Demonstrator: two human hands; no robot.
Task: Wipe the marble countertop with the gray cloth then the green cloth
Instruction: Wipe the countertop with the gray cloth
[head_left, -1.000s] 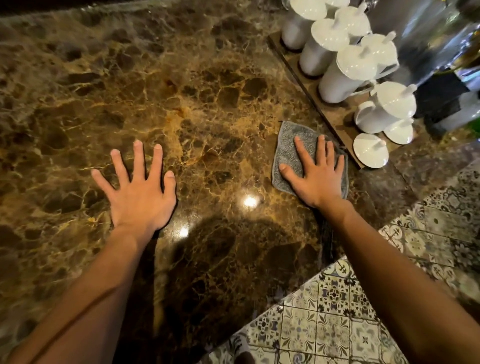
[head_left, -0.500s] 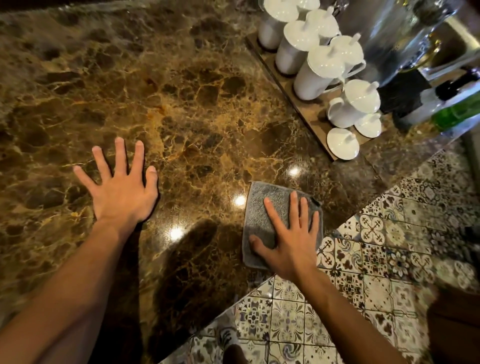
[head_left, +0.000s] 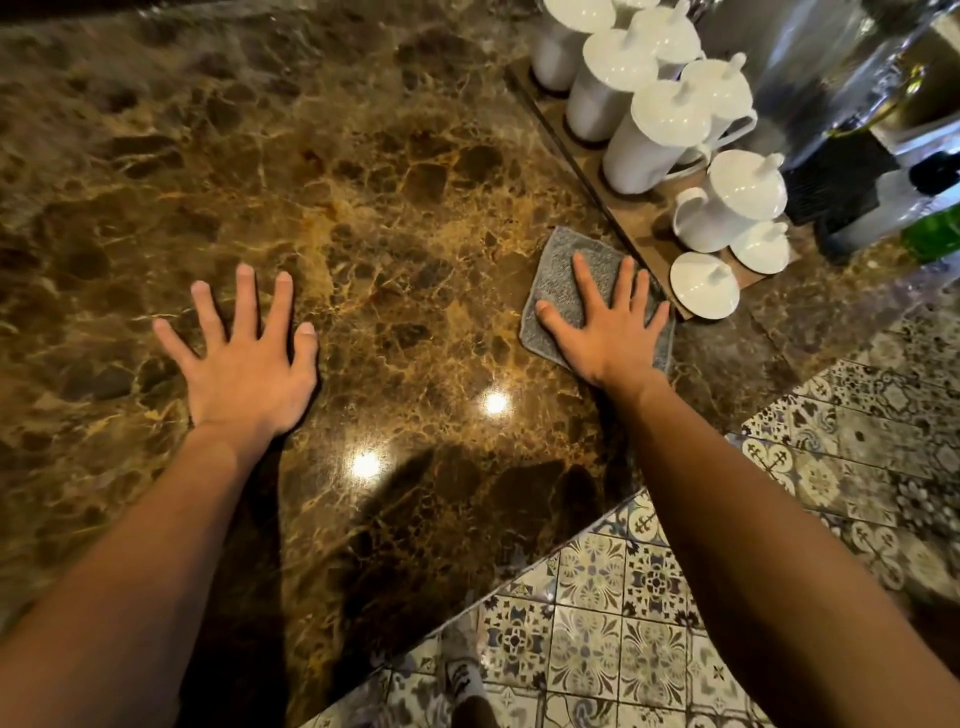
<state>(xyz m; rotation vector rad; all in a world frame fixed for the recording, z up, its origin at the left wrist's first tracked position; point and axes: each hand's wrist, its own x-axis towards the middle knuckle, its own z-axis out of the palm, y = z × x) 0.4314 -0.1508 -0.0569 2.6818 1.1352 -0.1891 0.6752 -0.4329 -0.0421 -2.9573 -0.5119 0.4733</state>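
The brown marble countertop fills most of the view. A folded gray cloth lies flat on it at the right, close to a wooden tray. My right hand presses flat on the gray cloth with fingers spread, covering its near right half. My left hand rests flat on the bare marble at the left, fingers spread, holding nothing. No green cloth is in view.
A wooden tray with several white lidded mugs stands just beyond the cloth at the right. A metal vessel and a green bottle sit behind it. The counter's near edge runs diagonally over a patterned tile floor.
My right hand pulled the gray cloth back toward the counter's near edge, then pushed it forward again to beside the tray. My left hand stayed planted on the marble.
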